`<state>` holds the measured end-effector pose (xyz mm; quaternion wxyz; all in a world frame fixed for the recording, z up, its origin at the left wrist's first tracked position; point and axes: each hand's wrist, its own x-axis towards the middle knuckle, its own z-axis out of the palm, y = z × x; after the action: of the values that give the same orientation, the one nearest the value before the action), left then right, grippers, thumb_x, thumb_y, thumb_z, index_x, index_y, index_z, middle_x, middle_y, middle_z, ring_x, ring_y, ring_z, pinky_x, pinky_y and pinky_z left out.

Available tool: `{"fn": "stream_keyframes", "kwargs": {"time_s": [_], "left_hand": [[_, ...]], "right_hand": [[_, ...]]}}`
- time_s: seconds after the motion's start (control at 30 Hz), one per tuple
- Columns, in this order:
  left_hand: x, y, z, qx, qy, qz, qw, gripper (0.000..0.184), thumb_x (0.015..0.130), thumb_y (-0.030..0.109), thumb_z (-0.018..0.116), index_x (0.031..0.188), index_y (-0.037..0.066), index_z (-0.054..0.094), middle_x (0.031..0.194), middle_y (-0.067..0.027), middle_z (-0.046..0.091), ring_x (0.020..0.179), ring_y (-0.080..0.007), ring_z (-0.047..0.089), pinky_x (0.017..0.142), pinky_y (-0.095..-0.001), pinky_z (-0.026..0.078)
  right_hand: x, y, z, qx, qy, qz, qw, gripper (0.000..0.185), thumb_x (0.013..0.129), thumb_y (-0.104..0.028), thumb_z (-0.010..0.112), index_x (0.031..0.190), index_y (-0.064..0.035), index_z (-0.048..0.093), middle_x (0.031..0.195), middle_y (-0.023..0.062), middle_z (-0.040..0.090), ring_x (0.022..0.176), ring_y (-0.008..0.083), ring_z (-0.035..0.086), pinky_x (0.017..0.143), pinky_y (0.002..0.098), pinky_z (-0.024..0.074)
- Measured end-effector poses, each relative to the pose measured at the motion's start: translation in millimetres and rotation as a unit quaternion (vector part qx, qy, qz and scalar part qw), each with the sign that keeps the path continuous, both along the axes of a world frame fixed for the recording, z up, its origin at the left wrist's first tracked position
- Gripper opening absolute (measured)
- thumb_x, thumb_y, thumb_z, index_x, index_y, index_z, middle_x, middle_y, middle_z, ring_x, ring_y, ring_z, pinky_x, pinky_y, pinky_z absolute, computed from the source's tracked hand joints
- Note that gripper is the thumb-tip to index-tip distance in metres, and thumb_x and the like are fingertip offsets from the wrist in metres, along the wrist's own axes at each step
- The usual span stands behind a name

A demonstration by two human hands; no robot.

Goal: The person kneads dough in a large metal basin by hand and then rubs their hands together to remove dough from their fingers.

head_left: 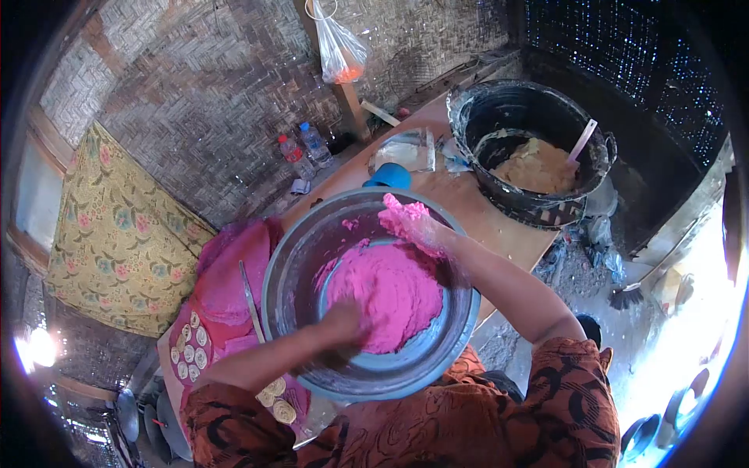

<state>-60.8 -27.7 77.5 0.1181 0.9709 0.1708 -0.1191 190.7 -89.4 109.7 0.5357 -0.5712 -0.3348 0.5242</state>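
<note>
A wide grey-blue basin (278, 343) holds a mass of bright pink dough (390, 288), soft and swirled on top. My left hand (342, 327) is down inside the basin at the dough's near left side; motion blurs it and its fingers cannot be made out. Over the far right part of the basin is my right hand (413, 226), raised above the dough, coated in pink, fingers stretched out and holding nothing. Smears of pink cling to the basin's inner wall.
A black tub (460, 125) with pale dough (538, 166) and a light-handled tool (583, 140) stands at far right. A blue cup (390, 176) lies behind the basin. Left are pink sheeting (230, 292), a long stick (250, 300) and several round pale pieces (189, 353). Bottles (295, 156) stand by the wall.
</note>
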Motion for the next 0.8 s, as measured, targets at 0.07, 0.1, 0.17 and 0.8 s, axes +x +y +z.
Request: {"fn": "stream_keyframes", "kwargs": {"time_s": [0.07,0.1,0.17,0.8], "left_hand": [[-16,-17,6,0.017,0.005,-0.093,0.996,0.045,0.084,0.037,0.048,0.098,-0.004,0.059,0.099,-0.0287,0.055,0.099,-0.0422,0.053,0.095,-0.0516,0.034],[-23,-17,0,0.033,-0.009,-0.201,0.979,0.045,0.081,0.038,0.051,0.1,-0.002,0.06,0.1,-0.0258,0.056,0.1,-0.04,0.053,0.095,-0.0533,0.033],[-4,-11,-3,0.042,0.011,-0.249,0.967,0.048,0.079,0.042,0.051,0.102,0.0,0.06,0.103,-0.0232,0.056,0.103,-0.0385,0.052,0.096,-0.0553,0.031],[14,43,30,-0.097,0.154,-0.118,0.976,0.062,0.081,0.058,0.047,0.1,0.001,0.06,0.1,-0.0259,0.059,0.097,-0.0397,0.055,0.087,-0.0443,0.041]], "right_hand": [[-3,2,4,0.008,-0.03,0.028,0.999,0.08,0.086,-0.064,0.034,0.129,0.0037,0.039,0.13,0.0171,0.044,0.119,0.023,0.043,0.101,0.0342,0.0312],[-5,0,8,-0.003,-0.026,0.047,0.999,0.078,0.086,-0.064,0.033,0.128,0.0018,0.041,0.129,0.0161,0.046,0.118,0.0221,0.044,0.1,0.0334,0.032],[-16,-13,32,-0.019,-0.014,0.074,0.997,0.076,0.087,-0.063,0.033,0.127,-0.0001,0.043,0.127,0.0152,0.047,0.117,0.0212,0.045,0.099,0.0325,0.0329],[-40,13,-3,-0.063,-0.231,0.159,0.958,0.066,0.091,-0.056,0.028,0.12,-0.0009,0.049,0.116,0.0156,0.057,0.106,0.0225,0.053,0.091,0.0364,0.0398]]}}
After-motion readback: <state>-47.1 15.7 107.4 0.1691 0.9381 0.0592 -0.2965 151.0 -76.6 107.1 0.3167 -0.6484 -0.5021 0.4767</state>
